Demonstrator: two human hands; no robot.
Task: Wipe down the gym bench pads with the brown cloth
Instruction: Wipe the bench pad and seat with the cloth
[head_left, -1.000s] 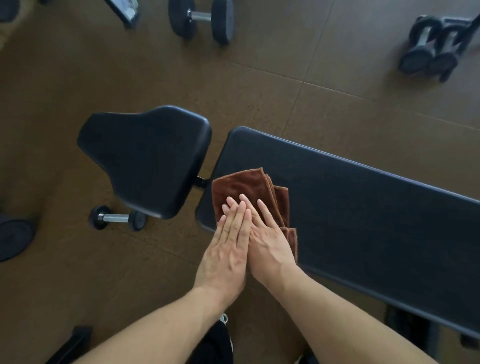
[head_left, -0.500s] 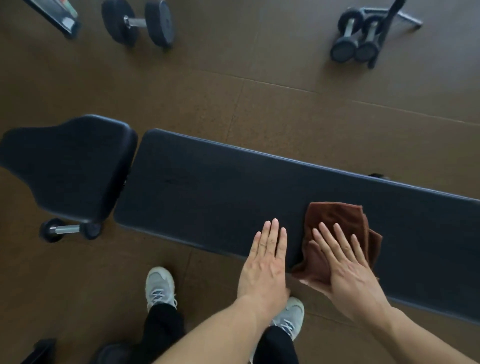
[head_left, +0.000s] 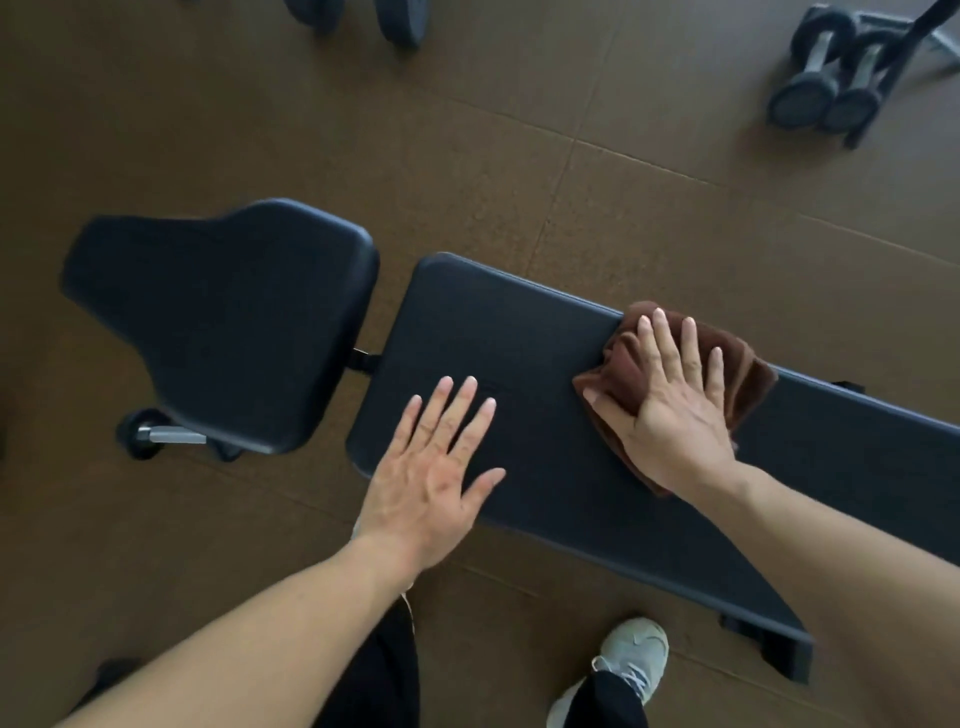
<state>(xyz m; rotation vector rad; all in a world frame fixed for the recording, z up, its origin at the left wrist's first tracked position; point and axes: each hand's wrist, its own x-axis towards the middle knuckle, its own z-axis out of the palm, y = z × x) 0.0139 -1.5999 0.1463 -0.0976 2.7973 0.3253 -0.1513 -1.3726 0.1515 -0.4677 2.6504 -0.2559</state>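
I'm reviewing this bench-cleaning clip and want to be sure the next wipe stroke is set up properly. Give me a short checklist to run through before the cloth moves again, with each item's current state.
1. Brown cloth flat on the long pad: ok, though bunched, with its far edge at the pad's far rim.
2. Right hand pressing the cloth: ok, palm down, fingers spread.
3. Left hand clear of the cloth's path: ok, flat on the pad near its left end, apart from the cloth.
4. Seat pad wiped: cannot tell.
5. Pad surface free of objects: ok, only hands and cloth on it.
6. Footing: ok for the one shoe visible on the floor.
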